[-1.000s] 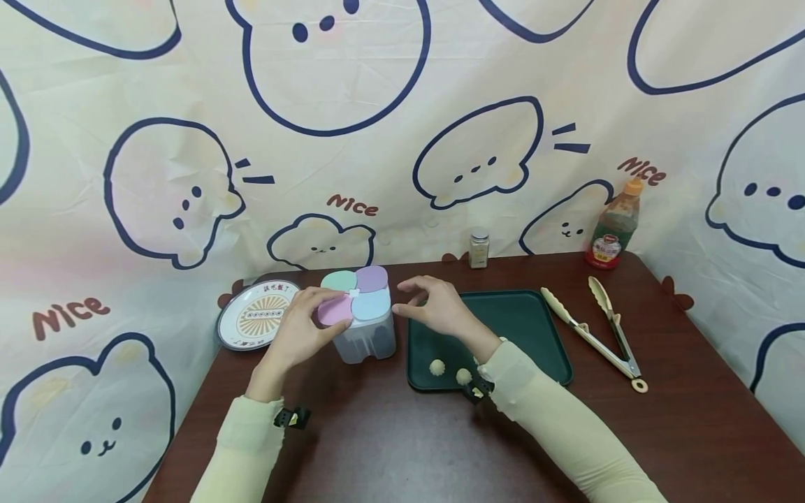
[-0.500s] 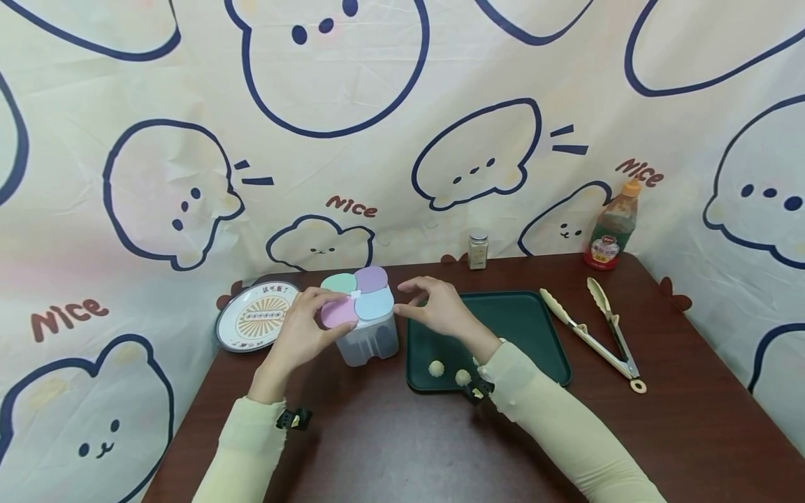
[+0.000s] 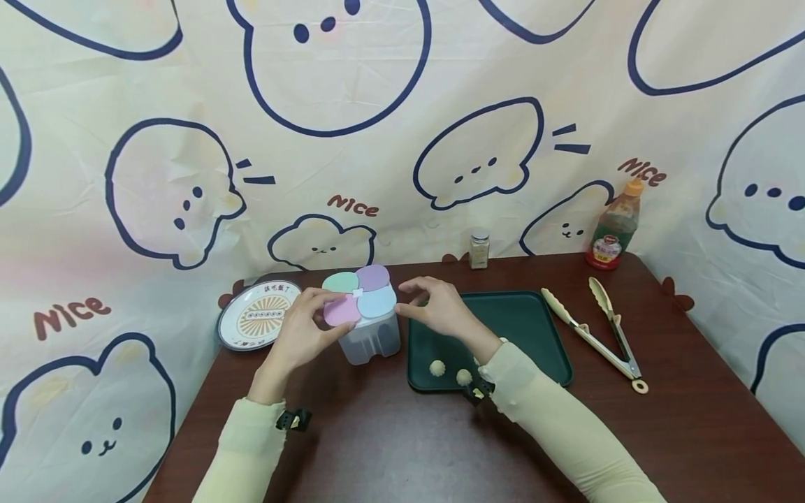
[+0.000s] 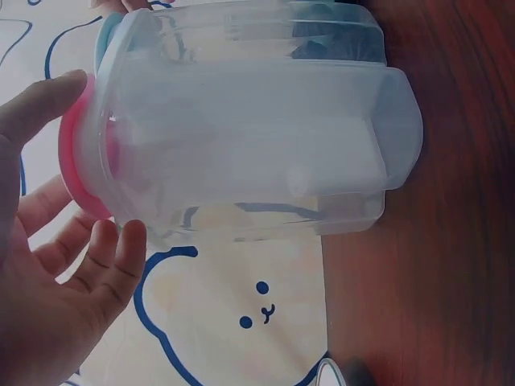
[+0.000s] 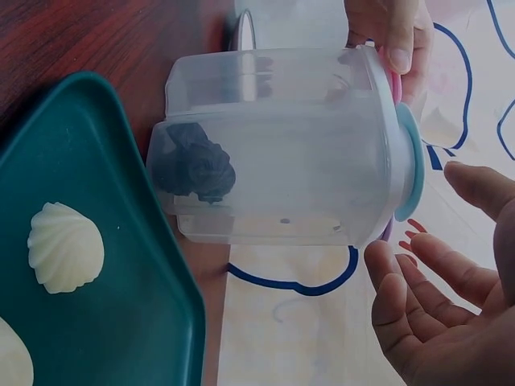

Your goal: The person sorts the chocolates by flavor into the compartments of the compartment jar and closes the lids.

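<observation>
A clear plastic storage box with four-lobed lids in green, purple, pink and blue stands upright on the table. My left hand grips the lid edge at the pink lid, thumb in front and fingers at the side. Beside the blue lid is my right hand, fingers loosely bent and apart from the box in the right wrist view. Something dark and lumpy lies at the bottom of the compartment under the blue lid. In the left wrist view, the compartment under the pink lid looks cloudy.
A dark green tray bears pale, ridged dumpling-like pieces near its front. To its right lie open tongs. A sauce bottle and a small jar stand behind. Left of the box is a patterned plate.
The storage box has shifted slightly to the right, with my left hand on its lid. My right hand has hardly moved.
</observation>
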Motion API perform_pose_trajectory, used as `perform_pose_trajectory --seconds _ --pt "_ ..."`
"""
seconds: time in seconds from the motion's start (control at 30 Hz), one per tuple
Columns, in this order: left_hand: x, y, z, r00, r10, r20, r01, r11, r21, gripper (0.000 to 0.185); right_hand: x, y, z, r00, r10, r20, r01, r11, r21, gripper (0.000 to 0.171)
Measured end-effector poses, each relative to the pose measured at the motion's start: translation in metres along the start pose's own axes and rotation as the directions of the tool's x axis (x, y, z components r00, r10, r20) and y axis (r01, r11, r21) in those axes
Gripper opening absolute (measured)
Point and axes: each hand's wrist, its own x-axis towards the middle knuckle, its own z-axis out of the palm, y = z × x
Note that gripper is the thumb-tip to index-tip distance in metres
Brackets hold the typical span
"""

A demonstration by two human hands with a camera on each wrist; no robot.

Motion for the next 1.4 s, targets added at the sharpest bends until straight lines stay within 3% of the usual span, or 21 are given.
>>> perform_pose_trajectory --seconds 0.2,0.53,1.1,1.4 --pt "0.002 -0.002 -0.001 1.0 -0.015 0.025 0.015 1.0 -0.02 0.052 0.0 0.001 0.0 1.0 -0.004 0.001 0.004 1.0 0.004 0.046" --pt "0.006 -0.009 -0.002 0.983 -0.016 0.183 0.014 1.0 0.014 0.072 0.0 0.002 -0.001 1.0 0.0 -0.004 0.0 1.0 0.002 0.046" --pt "0.009 0.004 0.006 0.99 -0.082 0.113 0.076 0.996 0.054 0.071 0.0 0.003 0.0 1.0 0.004 -0.004 -0.004 1.0 0.018 0.045" --pt "0.008 -0.002 0.006 0.982 -0.075 0.174 0.069 0.997 0.044 0.07 -0.002 0.003 0.0 1.0 0.014 -0.004 -0.014 1.0 0.015 0.045"
